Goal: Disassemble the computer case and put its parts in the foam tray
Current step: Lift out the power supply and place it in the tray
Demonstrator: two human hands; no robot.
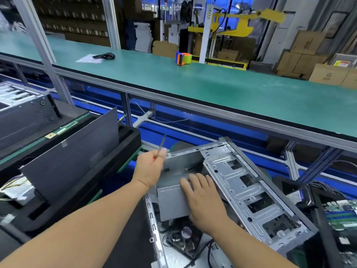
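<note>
Foam tray (pixel 133 136) lies left of computer case (pixel 251 190).

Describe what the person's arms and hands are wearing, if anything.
Both forearms are bare as far as the picture shows: no sleeves reach into view. The left hand and the right hand wear no gloves. No watch, wrist strap or bracelet shows at either wrist, and no ring is visible on the fingers of the right hand. No markings or cables on either arm.

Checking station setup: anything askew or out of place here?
Mostly the case: it lies tilted, skewed to the bench edge. A black panel leans propped on the foam tray rather than flat in it. Left hand grips a screwdriver; right hand rests on the grey box. No visible damage.
</note>
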